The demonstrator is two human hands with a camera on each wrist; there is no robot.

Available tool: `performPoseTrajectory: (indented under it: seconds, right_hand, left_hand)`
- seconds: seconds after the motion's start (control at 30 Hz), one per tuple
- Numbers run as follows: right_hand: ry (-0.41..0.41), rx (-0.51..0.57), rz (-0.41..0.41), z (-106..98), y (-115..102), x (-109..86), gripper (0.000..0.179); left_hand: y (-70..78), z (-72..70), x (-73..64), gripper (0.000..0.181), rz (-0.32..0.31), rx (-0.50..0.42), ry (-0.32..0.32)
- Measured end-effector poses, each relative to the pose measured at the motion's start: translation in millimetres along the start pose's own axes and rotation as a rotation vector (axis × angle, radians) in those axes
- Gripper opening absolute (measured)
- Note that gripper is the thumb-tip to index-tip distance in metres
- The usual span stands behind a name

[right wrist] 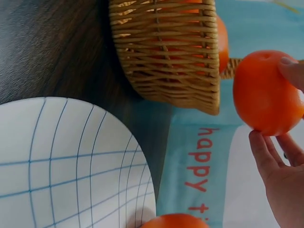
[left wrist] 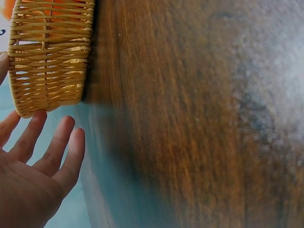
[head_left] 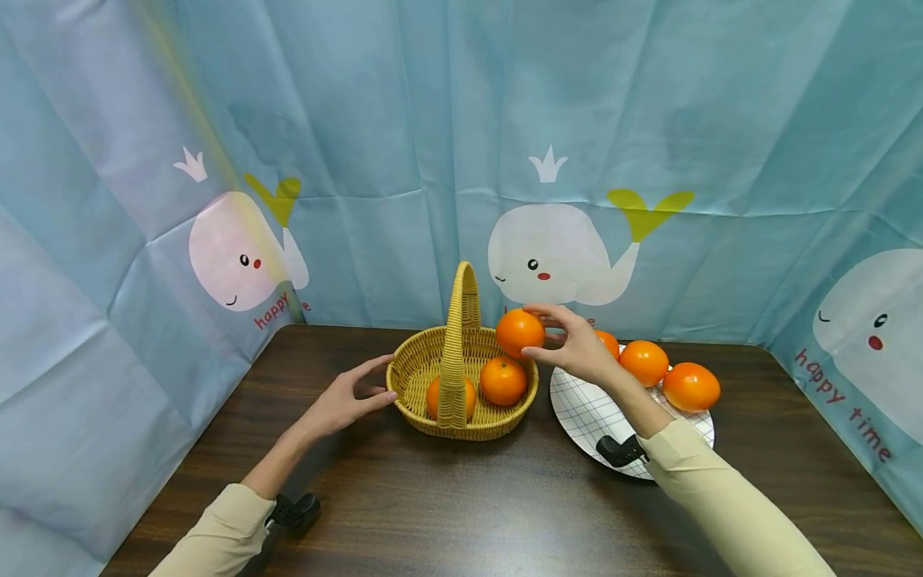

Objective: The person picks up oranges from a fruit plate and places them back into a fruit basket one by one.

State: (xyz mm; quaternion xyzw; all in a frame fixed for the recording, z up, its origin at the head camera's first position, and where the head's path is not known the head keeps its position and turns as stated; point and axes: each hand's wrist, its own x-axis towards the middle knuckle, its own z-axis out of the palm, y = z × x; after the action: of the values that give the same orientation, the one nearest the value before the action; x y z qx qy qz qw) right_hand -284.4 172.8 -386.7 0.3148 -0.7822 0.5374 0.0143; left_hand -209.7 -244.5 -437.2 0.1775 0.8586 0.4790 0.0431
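My right hand (head_left: 580,344) pinches an orange (head_left: 520,332) between thumb and fingers, above the right rim of the wicker basket (head_left: 414,401). In the right wrist view that held orange (right wrist: 263,92) is beyond the basket's rim, fingertips against its side. Inside the basket lie two more oranges, one on the right (head_left: 503,381) and one partly behind the handle (head_left: 433,397). At the basket's left end, my left hand (head_left: 349,398) touches the rim with spread fingers. The left wrist view shows the fingers (left wrist: 64,142) extended by the woven wall (left wrist: 52,66).
Right of the basket stands a white plate with blue grid lines (head_left: 587,413), under my right forearm. Several oranges (head_left: 691,386) sit along its far side. The tall basket handle (head_left: 461,320) arches up. A whale-print curtain (head_left: 389,240) hangs behind the dark wooden table (head_left: 433,513).
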Motion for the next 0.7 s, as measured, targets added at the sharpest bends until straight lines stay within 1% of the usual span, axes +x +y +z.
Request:
performPoseTrajectory:
  seconds: [0.17,0.37,0.57,0.7]
  right_hand:
    - [-0.003,-0.022,0.016,9,1,9.4,0.064]
    - [-0.012,-0.008,0.011,19,3,19.5,0.065]
    - [-0.022,-0.018,0.027,22,8,25.3,0.065]
    - [-0.034,-0.006,0.034,24,7,26.9,0.063]
  left_hand:
    - [-0.9,0.4,0.5,0.068,0.001,-0.004,-0.001]
    - [-0.7,0.3,0.5,0.068,0.001,-0.005,-0.001]
    - [-0.6,0.2,0.5,0.068,0.002,-0.007,-0.003]
    - [-0.3,0.2,0.6,0.068,-0.004,-0.009,-0.005]
